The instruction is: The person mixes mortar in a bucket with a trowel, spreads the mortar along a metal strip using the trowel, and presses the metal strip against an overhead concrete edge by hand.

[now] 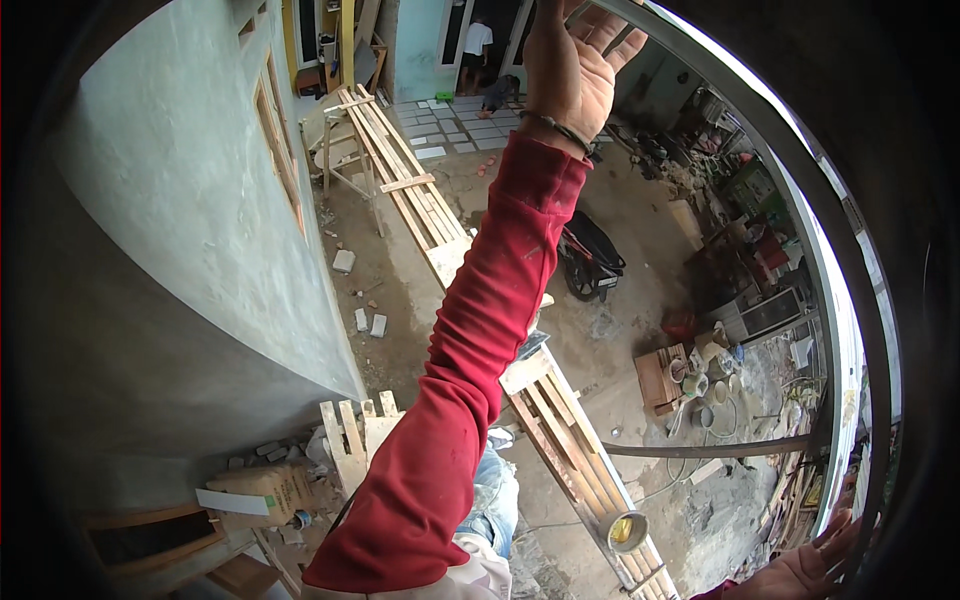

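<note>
My left hand [575, 85] is raised at the top, below a long grey metal beam [715, 75]. Its palm faces me and the visible fingers are spread, some against the beam's end; the fingertips are partly cut off by the picture's edge. A red sleeve and a dark wristband cover that arm. At the lower right my right hand [795, 570] has its fingers curled around the side of the same curved metal beam, in shadow. A yellowish round container [625, 532] sits on the plank scaffold [580, 450] below me.
Beneath me a plank walkway [405, 185] runs toward the house. A grey plastered wall [190, 180] rises at left. A parked motorbike [590, 258] stands on the ground, with buckets [703, 418] at right. A person in a white shirt [478, 42] is by the doorway.
</note>
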Demonstrator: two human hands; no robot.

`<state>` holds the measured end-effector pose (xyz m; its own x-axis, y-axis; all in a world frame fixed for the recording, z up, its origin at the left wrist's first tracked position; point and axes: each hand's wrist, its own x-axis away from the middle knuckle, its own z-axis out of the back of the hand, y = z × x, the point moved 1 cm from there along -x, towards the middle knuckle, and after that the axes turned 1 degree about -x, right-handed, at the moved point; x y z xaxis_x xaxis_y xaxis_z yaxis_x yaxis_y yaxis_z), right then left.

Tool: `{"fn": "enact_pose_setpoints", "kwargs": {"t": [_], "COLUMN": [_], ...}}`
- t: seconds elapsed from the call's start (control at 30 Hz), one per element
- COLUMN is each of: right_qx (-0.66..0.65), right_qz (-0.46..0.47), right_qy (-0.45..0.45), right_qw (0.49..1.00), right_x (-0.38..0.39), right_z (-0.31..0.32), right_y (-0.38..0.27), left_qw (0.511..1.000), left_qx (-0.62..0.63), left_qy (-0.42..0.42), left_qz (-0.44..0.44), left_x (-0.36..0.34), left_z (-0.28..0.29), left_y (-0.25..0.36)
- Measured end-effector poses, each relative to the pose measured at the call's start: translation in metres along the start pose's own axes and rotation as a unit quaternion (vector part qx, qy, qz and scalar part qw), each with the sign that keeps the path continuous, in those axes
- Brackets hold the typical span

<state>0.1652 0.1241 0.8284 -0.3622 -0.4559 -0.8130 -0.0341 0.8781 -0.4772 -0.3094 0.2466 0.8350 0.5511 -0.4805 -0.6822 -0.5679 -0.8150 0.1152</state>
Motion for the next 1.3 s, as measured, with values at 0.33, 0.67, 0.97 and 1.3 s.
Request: {"fn": "enact_pose_setpoints", "kwargs": {"t": [0.33, 0.67, 0.97, 1.3], "right_qx": [0.671, -0.233, -0.143, -0.209], "right_qz": [0.278, -0.084, -0.035, -0.054], "right_qy": [-0.030, -0.029, -0.031, -0.026], "right_qw": [0.687, 0.968, 0.989, 0.976], "right_x": [-0.006, -0.012, -0.021, -0.025], "right_z": [0.004, 0.006, 0.040, 0.062], "right_y": [0.018, 0.011, 0.005, 0.003], "left_qw": [1.000, 0.999, 1.000, 0.999], "left_qx": [0.014, 0.027, -0.015, -0.002], "left_qy": [-0.022, -0.019, 0.014, 0.041], "left_qz": [-0.008, 0.006, -0.011, 0.005], "left_x": [-0.015, -0.010, 0.033, 0.028], "left_z": [0.006, 0.007, -0.031, -0.034], "left_y": [0.009, 0.008, 0.001, -0.002]}}
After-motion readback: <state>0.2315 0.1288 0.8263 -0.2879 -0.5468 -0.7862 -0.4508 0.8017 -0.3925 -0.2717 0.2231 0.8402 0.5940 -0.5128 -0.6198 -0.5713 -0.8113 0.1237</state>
